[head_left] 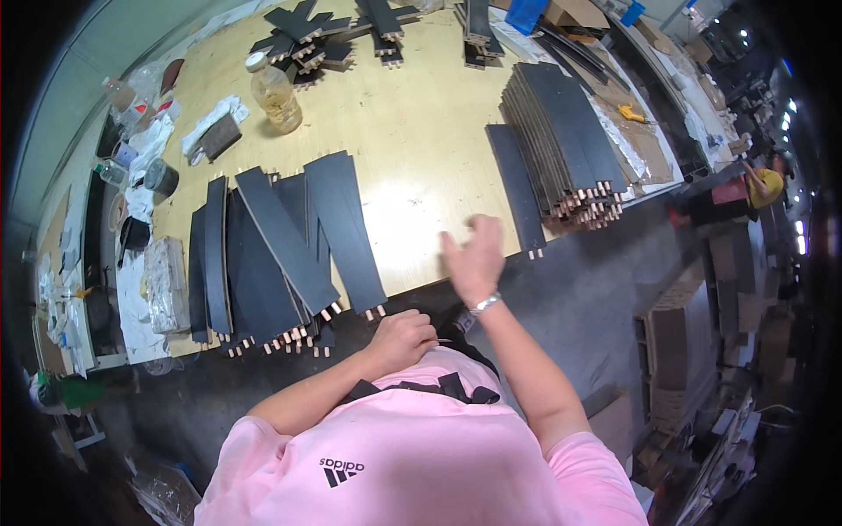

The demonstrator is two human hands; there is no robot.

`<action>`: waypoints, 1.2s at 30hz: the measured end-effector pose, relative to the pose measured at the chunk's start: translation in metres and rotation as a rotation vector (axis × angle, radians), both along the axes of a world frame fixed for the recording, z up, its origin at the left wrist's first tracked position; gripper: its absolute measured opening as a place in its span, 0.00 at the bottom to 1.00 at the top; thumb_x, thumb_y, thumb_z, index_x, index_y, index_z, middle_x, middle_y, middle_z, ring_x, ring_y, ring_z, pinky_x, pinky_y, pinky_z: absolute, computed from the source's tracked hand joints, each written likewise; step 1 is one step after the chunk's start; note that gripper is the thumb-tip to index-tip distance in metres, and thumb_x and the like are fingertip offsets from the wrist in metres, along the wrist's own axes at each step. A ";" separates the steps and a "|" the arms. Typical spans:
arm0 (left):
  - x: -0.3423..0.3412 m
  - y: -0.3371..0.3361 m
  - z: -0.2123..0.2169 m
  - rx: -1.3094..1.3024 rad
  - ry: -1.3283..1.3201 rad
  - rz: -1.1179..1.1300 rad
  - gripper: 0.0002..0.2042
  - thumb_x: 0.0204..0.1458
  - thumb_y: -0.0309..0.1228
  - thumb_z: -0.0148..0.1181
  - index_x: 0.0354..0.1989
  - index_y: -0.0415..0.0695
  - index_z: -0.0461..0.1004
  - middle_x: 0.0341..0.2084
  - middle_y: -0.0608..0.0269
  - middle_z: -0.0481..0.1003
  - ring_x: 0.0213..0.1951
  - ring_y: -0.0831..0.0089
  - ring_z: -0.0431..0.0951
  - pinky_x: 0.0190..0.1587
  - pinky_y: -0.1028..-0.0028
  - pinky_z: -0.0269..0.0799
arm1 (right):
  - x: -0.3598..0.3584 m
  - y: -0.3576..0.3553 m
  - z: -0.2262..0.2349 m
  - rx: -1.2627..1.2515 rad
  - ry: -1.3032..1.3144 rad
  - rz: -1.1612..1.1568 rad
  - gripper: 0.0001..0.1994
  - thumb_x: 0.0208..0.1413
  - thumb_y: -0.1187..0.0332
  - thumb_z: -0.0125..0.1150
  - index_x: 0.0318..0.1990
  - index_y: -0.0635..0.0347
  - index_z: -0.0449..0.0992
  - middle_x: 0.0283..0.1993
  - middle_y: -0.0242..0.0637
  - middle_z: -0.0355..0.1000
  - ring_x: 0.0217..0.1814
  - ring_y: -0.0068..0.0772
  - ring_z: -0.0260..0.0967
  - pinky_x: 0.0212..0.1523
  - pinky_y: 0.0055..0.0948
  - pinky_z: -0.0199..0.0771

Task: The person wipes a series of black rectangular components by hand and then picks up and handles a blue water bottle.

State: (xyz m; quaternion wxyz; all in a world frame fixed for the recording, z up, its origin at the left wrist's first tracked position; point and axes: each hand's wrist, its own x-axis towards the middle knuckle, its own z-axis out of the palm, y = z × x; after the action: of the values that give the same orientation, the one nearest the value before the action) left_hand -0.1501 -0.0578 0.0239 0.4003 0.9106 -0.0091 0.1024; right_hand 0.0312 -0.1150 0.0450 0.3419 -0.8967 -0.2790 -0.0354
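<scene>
My right hand (476, 263) is over the table's front edge, thumb and fingers apart, with nothing seen in it. Just to its right lies a single dark board (516, 184) with pale dowels at its near end, beside a tall stack of like boards (561, 131). My left hand (403, 340) is curled closed near my waist; whatever it may hold is hidden. Left of it, a loose spread of dark doweled boards lies on the table, the closest being a slanted board (346, 232). Another board (285, 237) crosses over several others.
On the pale table (408, 105) stand a jar of yellowish liquid (277, 98) and a dark block on a white cloth (217, 136). More boards (303, 39) lie crisscrossed at the far side. A person in yellow (763, 186) is off to the right, near stacked panels (671, 351).
</scene>
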 end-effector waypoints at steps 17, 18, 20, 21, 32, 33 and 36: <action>0.154 0.026 0.002 -0.117 0.003 0.601 0.03 0.46 0.26 0.65 0.25 0.40 0.80 0.23 0.56 0.75 0.28 0.60 0.77 0.32 0.66 0.71 | 0.048 -0.143 -0.031 -0.035 0.215 -0.015 0.26 0.39 0.63 0.76 0.44 0.64 0.71 0.44 0.44 0.63 0.48 0.50 0.66 0.45 0.45 0.72; 0.169 0.038 -0.003 -0.080 -0.004 0.659 0.03 0.47 0.27 0.65 0.26 0.41 0.80 0.24 0.56 0.76 0.29 0.59 0.77 0.33 0.65 0.71 | 0.050 -0.147 -0.031 -0.034 0.263 0.044 0.27 0.39 0.63 0.76 0.45 0.63 0.70 0.44 0.43 0.62 0.46 0.49 0.67 0.44 0.45 0.73; 0.199 0.065 -0.014 0.027 -0.011 0.765 0.04 0.48 0.28 0.64 0.27 0.42 0.81 0.26 0.56 0.77 0.31 0.58 0.78 0.35 0.64 0.72 | 0.056 -0.153 -0.035 0.000 0.257 0.093 0.26 0.38 0.64 0.77 0.44 0.63 0.71 0.43 0.43 0.63 0.44 0.49 0.68 0.42 0.44 0.73; 0.210 0.076 -0.017 0.097 -0.008 0.813 0.04 0.48 0.29 0.64 0.28 0.42 0.81 0.27 0.56 0.77 0.33 0.58 0.78 0.36 0.64 0.72 | 0.057 -0.157 -0.037 0.028 0.246 0.133 0.26 0.37 0.65 0.77 0.44 0.64 0.71 0.43 0.43 0.63 0.41 0.49 0.69 0.40 0.44 0.73; 0.198 -0.031 -0.012 0.359 -0.109 0.454 0.04 0.40 0.20 0.58 0.23 0.45 0.75 0.24 0.56 0.72 0.29 0.56 0.74 0.31 0.60 0.71 | 0.079 -0.162 -0.045 0.074 0.225 0.178 0.28 0.35 0.67 0.77 0.45 0.62 0.71 0.43 0.42 0.63 0.42 0.48 0.69 0.40 0.42 0.74; 0.187 -0.051 -0.013 0.296 -0.120 0.342 0.04 0.39 0.20 0.58 0.22 0.45 0.75 0.23 0.57 0.71 0.28 0.56 0.74 0.29 0.60 0.71 | 0.079 -0.160 -0.046 0.067 0.232 0.186 0.29 0.35 0.66 0.78 0.46 0.62 0.70 0.43 0.43 0.63 0.43 0.48 0.69 0.40 0.42 0.74; 0.185 -0.068 -0.005 0.259 -0.104 0.243 0.04 0.37 0.23 0.65 0.23 0.46 0.78 0.21 0.58 0.72 0.27 0.59 0.75 0.30 0.62 0.72 | 0.086 -0.154 -0.042 0.055 0.256 0.212 0.31 0.34 0.65 0.79 0.48 0.62 0.69 0.45 0.43 0.64 0.44 0.49 0.69 0.40 0.43 0.74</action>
State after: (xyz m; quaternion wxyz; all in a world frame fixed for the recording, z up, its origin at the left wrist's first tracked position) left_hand 0.0346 -0.1257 0.0189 0.2636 0.9424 0.0669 0.1949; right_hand 0.1169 -0.2687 0.0026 0.4009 -0.8497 -0.3252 0.1079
